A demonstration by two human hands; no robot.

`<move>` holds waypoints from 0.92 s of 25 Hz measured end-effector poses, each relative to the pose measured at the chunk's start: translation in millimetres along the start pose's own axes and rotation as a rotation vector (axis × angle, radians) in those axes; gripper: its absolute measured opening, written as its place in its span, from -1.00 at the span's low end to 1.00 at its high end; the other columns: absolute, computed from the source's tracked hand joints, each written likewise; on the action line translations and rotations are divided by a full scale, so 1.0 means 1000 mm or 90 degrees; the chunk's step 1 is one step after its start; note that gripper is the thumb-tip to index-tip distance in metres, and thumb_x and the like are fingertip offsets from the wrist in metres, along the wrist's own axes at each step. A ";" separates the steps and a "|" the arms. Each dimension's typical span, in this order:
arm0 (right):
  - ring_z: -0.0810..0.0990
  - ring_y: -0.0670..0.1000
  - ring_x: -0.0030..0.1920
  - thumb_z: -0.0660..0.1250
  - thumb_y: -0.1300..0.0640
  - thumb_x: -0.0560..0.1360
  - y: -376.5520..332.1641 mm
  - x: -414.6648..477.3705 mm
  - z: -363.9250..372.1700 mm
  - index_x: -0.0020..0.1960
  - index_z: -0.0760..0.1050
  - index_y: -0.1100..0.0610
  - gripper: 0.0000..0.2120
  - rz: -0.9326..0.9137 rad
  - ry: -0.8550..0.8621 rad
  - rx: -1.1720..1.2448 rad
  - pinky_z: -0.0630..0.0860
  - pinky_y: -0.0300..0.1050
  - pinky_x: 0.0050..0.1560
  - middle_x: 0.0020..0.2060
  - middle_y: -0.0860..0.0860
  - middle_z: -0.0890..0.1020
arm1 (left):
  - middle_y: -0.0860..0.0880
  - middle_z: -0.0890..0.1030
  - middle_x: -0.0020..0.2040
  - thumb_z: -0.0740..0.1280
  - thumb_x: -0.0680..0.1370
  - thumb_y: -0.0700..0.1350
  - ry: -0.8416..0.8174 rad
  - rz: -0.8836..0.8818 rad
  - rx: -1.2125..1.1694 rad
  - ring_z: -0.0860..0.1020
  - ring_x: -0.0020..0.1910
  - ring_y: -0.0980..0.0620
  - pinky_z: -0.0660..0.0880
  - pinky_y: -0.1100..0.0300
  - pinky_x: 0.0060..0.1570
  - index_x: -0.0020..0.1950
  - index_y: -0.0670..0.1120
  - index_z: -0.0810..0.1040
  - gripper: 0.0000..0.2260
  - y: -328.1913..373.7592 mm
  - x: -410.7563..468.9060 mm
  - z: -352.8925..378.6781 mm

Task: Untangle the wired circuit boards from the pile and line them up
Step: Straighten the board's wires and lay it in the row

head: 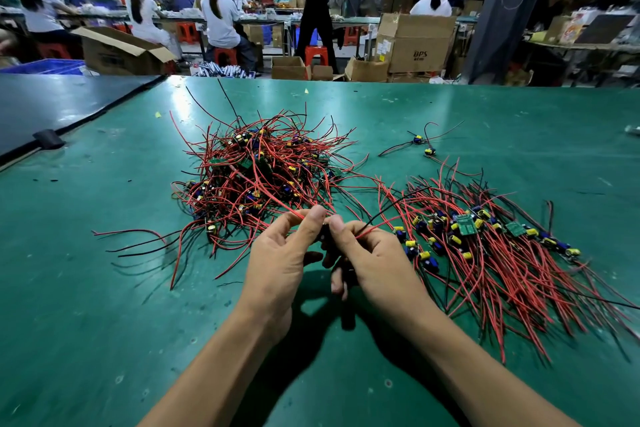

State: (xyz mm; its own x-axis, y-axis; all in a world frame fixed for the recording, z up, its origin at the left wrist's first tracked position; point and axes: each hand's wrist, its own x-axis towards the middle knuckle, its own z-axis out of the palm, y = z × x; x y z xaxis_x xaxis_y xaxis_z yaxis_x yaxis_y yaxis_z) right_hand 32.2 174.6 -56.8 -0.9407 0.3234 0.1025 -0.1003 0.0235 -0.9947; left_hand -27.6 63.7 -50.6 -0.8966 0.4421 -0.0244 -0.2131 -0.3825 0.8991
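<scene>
Left hand point(280, 260) pinches red wire point(294, 211) from tangled pile point(256, 177), 11 o'clock. Right hand point(375, 263) grasps wired board point(325, 236). Lined-up boards point(485, 239), 3 o'clock, on green table point(104, 288).

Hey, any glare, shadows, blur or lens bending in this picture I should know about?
Head view: the green table shows pale glare far right; left hand and right hand cast a dark shadow below; the wired board they pinch looks blurry; wide lens bows its far edge.
</scene>
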 end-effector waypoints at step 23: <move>0.40 -0.12 -0.56 0.38 -0.09 0.50 -0.011 0.008 -0.030 -0.16 0.68 0.19 -0.67 0.052 -0.046 0.023 0.33 -0.34 -0.54 -0.44 0.09 0.55 | -0.28 0.67 -0.16 0.35 0.48 -0.21 -0.190 -0.230 0.057 0.67 -0.34 -0.14 0.65 0.09 -0.32 -0.05 -0.21 0.64 -0.88 0.003 -0.004 -0.001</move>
State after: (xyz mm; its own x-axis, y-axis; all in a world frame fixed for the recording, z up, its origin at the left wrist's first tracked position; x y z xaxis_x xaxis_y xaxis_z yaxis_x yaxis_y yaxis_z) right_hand 35.6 205.1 -45.8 -0.9671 0.2533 0.0223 -0.0321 -0.0344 -0.9989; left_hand -25.0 60.4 -48.6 -0.6179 0.7525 -0.2279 -0.4444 -0.0951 0.8908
